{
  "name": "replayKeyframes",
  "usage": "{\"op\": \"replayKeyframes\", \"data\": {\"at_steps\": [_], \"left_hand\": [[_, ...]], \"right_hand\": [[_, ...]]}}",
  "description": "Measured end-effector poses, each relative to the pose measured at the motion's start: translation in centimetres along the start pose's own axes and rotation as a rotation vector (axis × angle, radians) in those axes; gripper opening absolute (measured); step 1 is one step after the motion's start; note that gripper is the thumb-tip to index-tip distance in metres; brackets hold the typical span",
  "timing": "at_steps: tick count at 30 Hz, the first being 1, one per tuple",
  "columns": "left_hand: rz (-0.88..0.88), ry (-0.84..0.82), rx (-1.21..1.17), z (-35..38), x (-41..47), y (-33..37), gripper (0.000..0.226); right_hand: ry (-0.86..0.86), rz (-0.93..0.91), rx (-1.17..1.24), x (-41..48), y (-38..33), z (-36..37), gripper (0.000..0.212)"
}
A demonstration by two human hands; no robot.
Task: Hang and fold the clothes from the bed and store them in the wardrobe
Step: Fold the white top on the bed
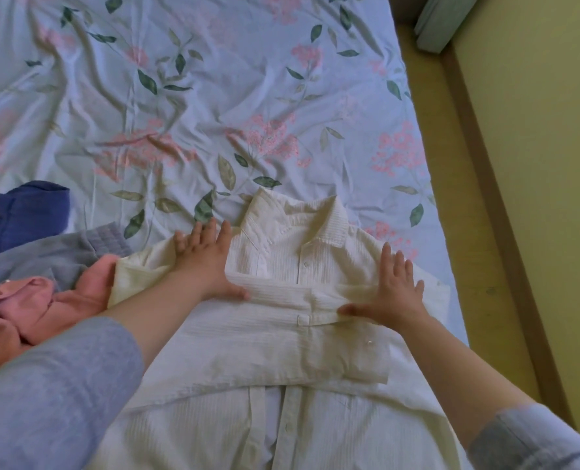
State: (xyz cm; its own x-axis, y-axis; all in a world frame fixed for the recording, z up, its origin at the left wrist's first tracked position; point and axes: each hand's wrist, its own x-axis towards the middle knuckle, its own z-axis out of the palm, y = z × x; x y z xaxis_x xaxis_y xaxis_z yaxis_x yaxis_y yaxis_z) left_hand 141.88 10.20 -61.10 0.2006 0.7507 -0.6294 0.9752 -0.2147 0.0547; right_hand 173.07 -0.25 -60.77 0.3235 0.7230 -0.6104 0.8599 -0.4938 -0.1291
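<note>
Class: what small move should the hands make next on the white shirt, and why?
Probably fold the lower half up toward the collar: the white shirt lies flat, sleeves already crossed over its chest, left hand and right hand pressing its sides.

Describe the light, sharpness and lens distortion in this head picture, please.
Head view: soft, even daylight, no glare, faint shadows under the left hand and right hand pressing the white ribbed button-up shirt; head view: slightly soft overall, the near grey knit sleeve blurriest; head view: the wide lens tilts the right edge of the floral light-blue bedsheet.
</note>
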Motion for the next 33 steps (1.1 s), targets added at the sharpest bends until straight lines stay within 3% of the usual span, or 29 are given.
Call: {"op": "replayKeyframes", "data": {"at_steps": [5,9,12,16,17,21,23,28,33], "left_hand": [[-0.076,-0.036,0.12,0.2,2.1,-0.2,0.158],[-0.03,-0.057,0.016,0.5,2.6,-0.6,0.124],[-0.01,-0.098,-0.073,0.2,2.5,-1.0,0.116],[0.006,-0.114,-0.105,-0.2,2.3,-0.9,0.092],[0.007,-0.121,-0.109,-0.2,2.2,-0.8,0.085],[0.019,-0.176,-0.14,0.2,1.7,-0.4,0.068],[0.024,-0.171,-0.18,0.1,1.3,-0.3,0.059],[0.059,-0.092,-0.229,-2.9,0.6,-0.2,0.028],[0.106,0.033,-0.202,-8.5,0.5,0.8,0.03]], "right_hand": [[-0.04,-0.03,-0.1,2.7,-0.2,0.9,0.164],[-0.021,-0.098,-0.177,3.9,0.0,-0.2,0.149],[-0.004,-0.11,-0.225,4.1,0.7,-1.3,0.127],[-0.034,-0.069,-0.191,3.7,1.1,-1.2,0.147],[-0.046,-0.065,-0.182,3.5,1.0,-1.1,0.142],[-0.123,-0.101,-0.129,2.2,0.1,-0.4,0.082],[-0.17,-0.091,-0.053,1.6,0.0,-0.1,0.063],[-0.108,-0.076,0.104,0.6,0.7,-3.4,0.053],[0.013,-0.112,0.084,0.8,-0.8,-9.4,0.042]]}}
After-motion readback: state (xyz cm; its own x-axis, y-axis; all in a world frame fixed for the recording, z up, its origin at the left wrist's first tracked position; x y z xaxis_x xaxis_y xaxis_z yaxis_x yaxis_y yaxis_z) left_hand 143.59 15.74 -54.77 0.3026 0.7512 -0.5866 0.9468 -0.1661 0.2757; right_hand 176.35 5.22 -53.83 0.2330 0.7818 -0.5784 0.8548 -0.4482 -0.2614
